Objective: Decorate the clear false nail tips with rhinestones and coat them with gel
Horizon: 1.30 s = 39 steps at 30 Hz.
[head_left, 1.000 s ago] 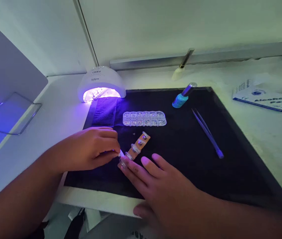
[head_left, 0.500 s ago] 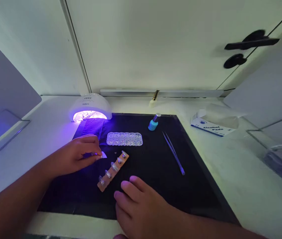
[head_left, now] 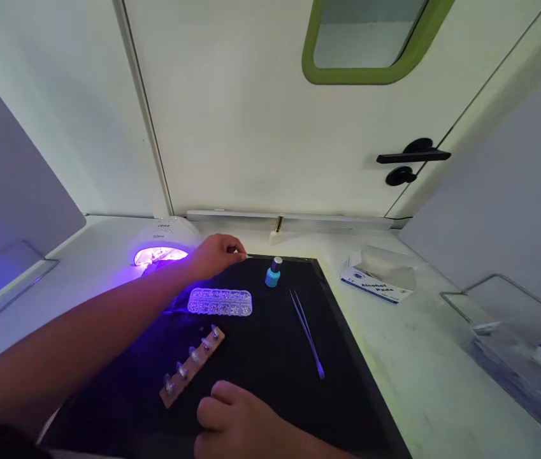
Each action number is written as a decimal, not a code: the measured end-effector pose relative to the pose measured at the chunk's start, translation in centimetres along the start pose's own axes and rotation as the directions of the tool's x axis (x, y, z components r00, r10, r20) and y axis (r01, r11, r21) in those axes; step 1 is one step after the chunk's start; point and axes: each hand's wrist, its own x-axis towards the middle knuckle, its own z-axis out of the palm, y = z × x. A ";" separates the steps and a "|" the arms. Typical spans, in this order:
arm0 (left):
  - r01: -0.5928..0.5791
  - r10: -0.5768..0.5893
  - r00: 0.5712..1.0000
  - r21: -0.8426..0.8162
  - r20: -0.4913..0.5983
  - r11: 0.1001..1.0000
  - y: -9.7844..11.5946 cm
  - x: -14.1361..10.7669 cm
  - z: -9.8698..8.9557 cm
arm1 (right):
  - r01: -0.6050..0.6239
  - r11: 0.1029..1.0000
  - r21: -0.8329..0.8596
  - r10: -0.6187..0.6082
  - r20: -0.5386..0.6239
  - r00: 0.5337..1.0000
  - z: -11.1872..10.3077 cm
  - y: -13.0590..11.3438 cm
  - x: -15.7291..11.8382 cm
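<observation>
My left hand [head_left: 217,256] reaches across to the far edge of the black mat [head_left: 270,357], thumb and fingers pinched on a small white piece. Only a sliver of that piece shows, so its kind is unclear. Curled loosely at the near side of the mat is my right hand [head_left: 236,417], with nothing visible in it. Left of it lies a wooden strip [head_left: 188,376] bearing several clear nail tips with shiny bits on them. Beyond the strip sits a clear compartment case [head_left: 220,302] of tiny gems.
A lit nail lamp [head_left: 165,233] stands back left. A blue polish bottle [head_left: 273,273] and tweezers [head_left: 308,338] are on the mat's right. A pale bottle with a gold cap [head_left: 276,231] stands behind. An alcohol pads box [head_left: 378,280] and a wire stand [head_left: 494,280] lie right.
My left hand has moved away from beside the wooden strip, up and right to the mat's far edge, with the white piece. My right hand's fingers have curled in more. The view has tilted up.
</observation>
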 end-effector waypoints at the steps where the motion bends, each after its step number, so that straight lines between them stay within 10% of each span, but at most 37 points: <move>1: 0.019 -0.019 1.000 0.027 0.012 0.999 -0.5 2.1 0.8 | -0.005 1.000 -0.001 0.005 0.005 1.000 0.1 0.1 0.0; 7: 0.050 -0.069 0.991 0.153 0.117 0.987 -3.8 10.1 4.5 | -0.035 0.999 0.006 0.035 0.068 0.997 1.1 0.6 -0.3; 15: -0.028 0.011 0.996 0.186 0.090 0.982 -5.2 10.3 2.3 | -0.023 1.000 0.021 0.020 0.140 0.990 0.7 0.7 -0.1; 24: -0.078 0.085 0.995 0.111 -0.060 0.991 -5.4 0.9 -2.2 | -0.071 0.993 0.094 0.067 0.047 0.997 -3.3 -0.2 1.6; 30: -0.055 0.057 0.998 0.131 -0.016 0.990 -5.9 -7.0 -1.4 | -0.164 0.976 0.141 0.173 -0.051 0.984 -5.0 -0.2 2.1; 39: -0.235 0.220 0.968 0.133 0.121 0.963 -6.4 -7.5 0.1 | -0.482 0.876 -0.007 0.476 -0.150 0.867 -11.8 2.4 2.9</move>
